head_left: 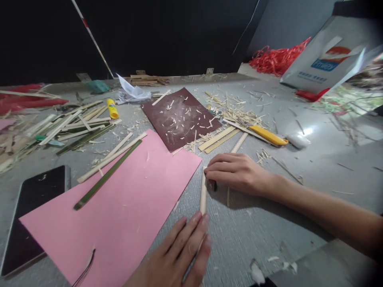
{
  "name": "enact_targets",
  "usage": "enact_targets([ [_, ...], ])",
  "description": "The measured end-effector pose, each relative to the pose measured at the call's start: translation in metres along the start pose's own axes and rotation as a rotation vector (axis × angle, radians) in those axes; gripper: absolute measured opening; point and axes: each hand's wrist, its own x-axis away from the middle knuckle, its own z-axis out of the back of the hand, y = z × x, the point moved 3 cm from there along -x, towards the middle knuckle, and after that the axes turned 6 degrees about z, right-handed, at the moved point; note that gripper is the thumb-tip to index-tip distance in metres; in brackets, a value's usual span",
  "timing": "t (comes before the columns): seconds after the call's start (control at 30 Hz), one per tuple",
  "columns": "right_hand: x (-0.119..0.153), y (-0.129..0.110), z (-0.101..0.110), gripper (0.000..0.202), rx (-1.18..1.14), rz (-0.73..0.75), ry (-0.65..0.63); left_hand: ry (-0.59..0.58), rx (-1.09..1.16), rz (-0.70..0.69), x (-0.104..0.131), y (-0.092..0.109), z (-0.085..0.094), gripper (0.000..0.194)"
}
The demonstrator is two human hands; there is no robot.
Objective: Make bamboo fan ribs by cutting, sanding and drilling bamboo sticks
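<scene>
A big grey table (323, 171) holds everything up. Pink paper (131, 211) lies on the left. The left hand (181, 251) rests nearly flat over the near end of a pale stick (203, 195) on the table, probably so it won't slide. The right hand (239, 171) curls at the far end; I can't tell if it grips the small dark scrap (214, 185).

A dark-screened phone (42, 187) lies at the left, partly under a pink sheet (125, 203). Farther back, a yellow tube (112, 109) is near crumpled white paper (134, 92). At the back right, tangled red ribbon (277, 59) sits beside a printed bag (314, 75). A thin red-and-white stick (85, 23) slants across the dark panel (179, 36).
</scene>
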Motion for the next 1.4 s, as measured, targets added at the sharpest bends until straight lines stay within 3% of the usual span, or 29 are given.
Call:
enact_targets([
  [0.2,0.002,0.009,0.004,0.026,0.023,-0.028,-0.006,0.018,0.035,-0.019,0.005,0.002,0.004,0.027],
  [0.47,-0.008,-0.027,0.009,0.03,-0.09,0.097,-0.141,0.116,-0.013,-0.036,-0.003,0.001,0.004,0.022],
  [0.7,-0.003,-0.012,0.008,0.033,-0.016,0.023,-0.093,0.126,-0.011,-0.06,-0.005,0.003,0.006,0.028],
  [0.87,-0.012,-0.032,0.006,0.032,-0.059,0.129,-0.144,0.089,-0.023,-0.053,-0.004,0.002,0.004,0.028],
  [1.03,-0.011,-0.03,0.008,0.034,-0.107,0.072,-0.127,0.225,-0.068,-0.053,-0.004,0.004,0.002,0.032],
  [1.2,-0.012,-0.033,0.008,0.034,-0.058,0.097,-0.136,0.1,-0.067,-0.047,-0.003,0.004,0.01,0.034],
  [1.3,-0.015,-0.046,0.005,0.037,-0.144,0.177,-0.167,0.076,-0.053,-0.041,-0.002,0.002,0.014,0.031],
  [1.4,-0.015,-0.042,0.006,0.036,-0.151,0.135,-0.134,0.066,-0.06,-0.054,-0.004,0.001,0.015,0.028],
])
